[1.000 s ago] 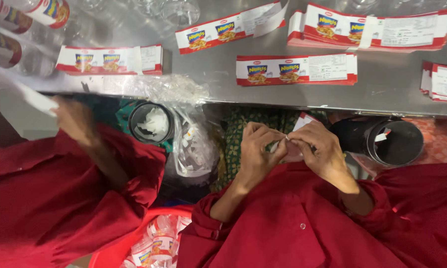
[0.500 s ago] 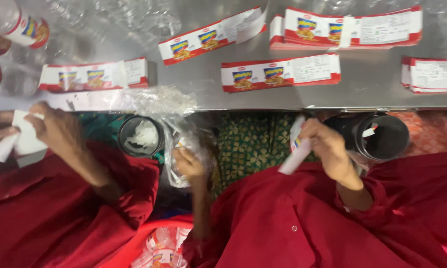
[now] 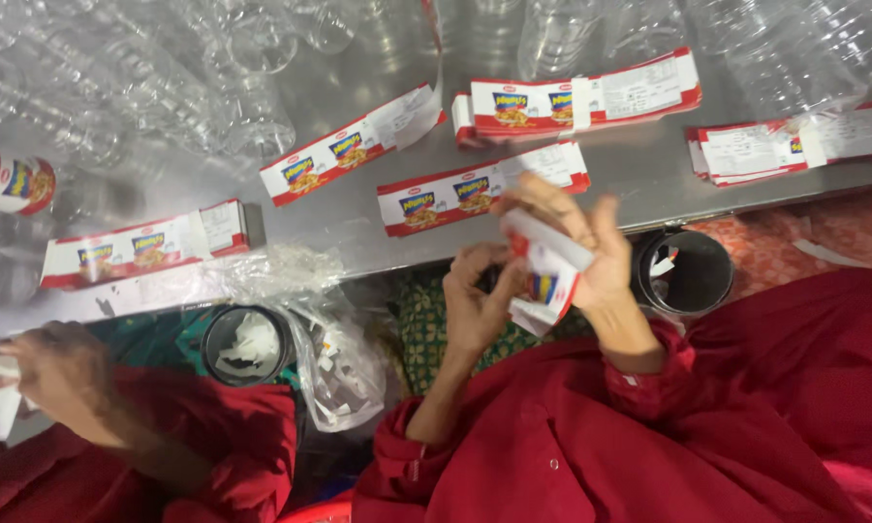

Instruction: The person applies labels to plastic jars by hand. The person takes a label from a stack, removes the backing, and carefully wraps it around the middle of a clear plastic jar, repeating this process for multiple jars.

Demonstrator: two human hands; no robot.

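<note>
Two hands meet just below the metal table (image 3: 649,174) edge: the right hand (image 3: 576,247) grips a red-and-white label (image 3: 545,276), its long axis slanting down-left, while the left hand (image 3: 475,295) pinches its lower end.

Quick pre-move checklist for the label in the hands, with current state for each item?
1. Right hand has the label: ok, fingers wrapped around it.
2. Left hand on the label: ok, at its lower edge.
3. Label flat and uncreased: not ok, it is bent.
4. More labels within reach: ok, label strip lies on the metal table just ahead.
5. Backing peeled: cannot tell, blurred.
6. Neighbour's hand clear of ours: ok, far left.
</note>
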